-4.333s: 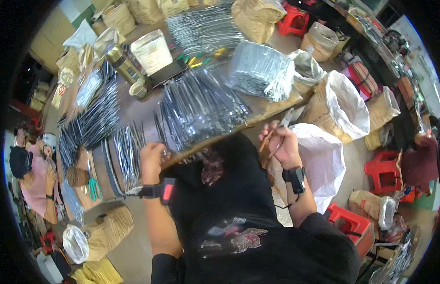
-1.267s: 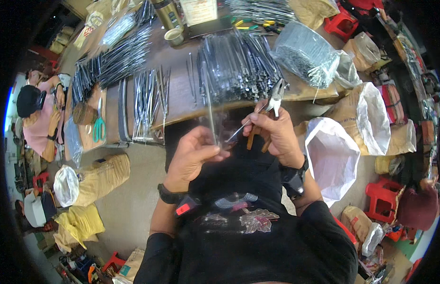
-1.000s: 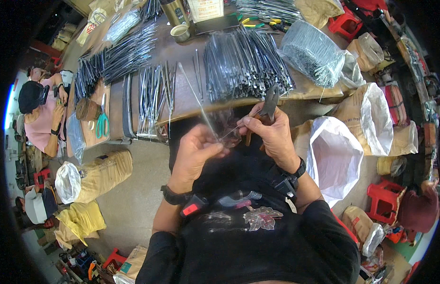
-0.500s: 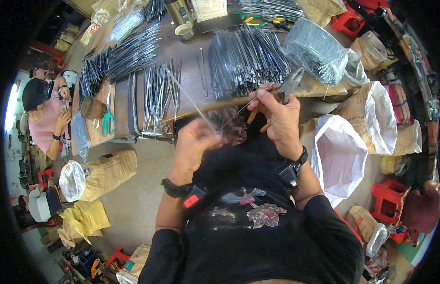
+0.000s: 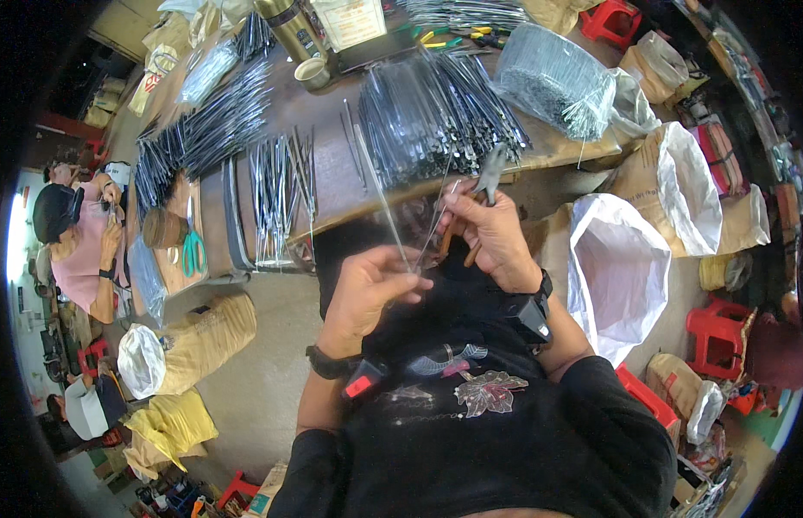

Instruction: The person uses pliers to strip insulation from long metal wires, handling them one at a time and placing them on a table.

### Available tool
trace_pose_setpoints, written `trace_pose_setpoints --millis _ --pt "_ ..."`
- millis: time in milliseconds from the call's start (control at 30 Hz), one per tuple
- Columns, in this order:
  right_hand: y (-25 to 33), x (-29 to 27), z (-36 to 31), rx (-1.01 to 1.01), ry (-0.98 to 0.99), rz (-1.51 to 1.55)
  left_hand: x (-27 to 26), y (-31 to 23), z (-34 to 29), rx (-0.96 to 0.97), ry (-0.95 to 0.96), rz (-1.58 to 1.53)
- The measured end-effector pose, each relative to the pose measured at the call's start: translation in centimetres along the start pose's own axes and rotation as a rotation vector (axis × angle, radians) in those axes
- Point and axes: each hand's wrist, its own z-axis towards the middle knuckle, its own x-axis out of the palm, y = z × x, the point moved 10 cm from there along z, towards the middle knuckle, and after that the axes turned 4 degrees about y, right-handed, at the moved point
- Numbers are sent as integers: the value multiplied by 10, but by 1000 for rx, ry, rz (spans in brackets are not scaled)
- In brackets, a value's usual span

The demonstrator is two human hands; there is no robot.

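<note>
In front of my black shirt, my left hand (image 5: 374, 289) pinches the lower end of a long thin metal strip (image 5: 384, 194), which points up toward the table edge. To its right, my right hand (image 5: 492, 231) holds grey-jawed pliers (image 5: 490, 177) with orange-brown handles, jaws upward. A thin wire (image 5: 433, 226) slants from the right fingertips down to the left fingers; whether it joins the strip is too blurred to tell. Just beyond the hands, a large pile of dark metal strips (image 5: 436, 108) lies at the table edge, with a smaller bunch (image 5: 279, 190) to the left.
On the wooden table (image 5: 328, 186) are a clear-wrapped wire bundle (image 5: 553, 82), a cup (image 5: 312, 74), a flask (image 5: 289, 26) and teal scissors (image 5: 193, 250). An open white-lined sack (image 5: 617, 276) stands at right, another sack (image 5: 207, 341) at left. A co-worker (image 5: 82, 229) sits at far left.
My hands have come closer together, and the strip and wire stand steeper. The pliers have moved left and down a little. The whole view has shifted slightly.
</note>
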Motion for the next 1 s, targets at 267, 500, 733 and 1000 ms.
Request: trace_pose_setpoints --millis 267,500,733,1000 --pt "-19 13 -4 169 75 -118 -2 5 -2 -26 28 -3" --pt "-18 20 -2 155 90 -290 -2 -2 5 33 -23 -213" --pt "-7 34 -4 90 158 -387 -9 24 20 -86 -18 -460" --pt "-13 -4 -21 235 85 402 -24 7 19 0 -150 -275"
